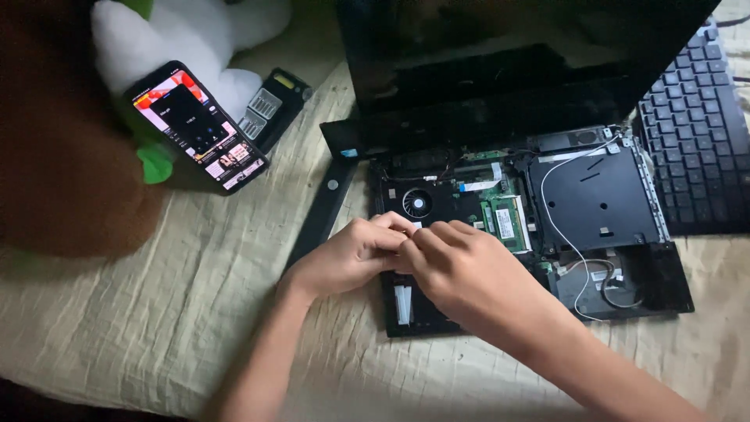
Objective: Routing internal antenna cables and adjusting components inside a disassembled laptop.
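1. An opened laptop base [601, 203] lies on a bed with a cream sheet [156, 312]. Its cover is off, so the boards and cables show. Its long axis runs left to right across the view, and the dark screen [500, 70] stands up at the far edge.
2. Both hands meet at the base's near-left part, just near of the round cooling fan [418, 204].
3. The left hand [351, 258] comes in from the near left with its fingers curled in. The right hand [461, 273] comes in from the near right, its forearm crossing the base's near edge.
4. The fingertips of both are pinched together at one spot, touching each other. Anything gripped between them is too small and too hidden to tell.
5. Neither hand is clearly nearer to that spot. The green memory module [506, 221] sits just right of it, closer to the right hand.
6. Well to the far left lie a lit phone [197, 129] and a small bit case [269, 109], beside a white plush toy [187, 39]. A detached keyboard [695, 133] lies at the far right.
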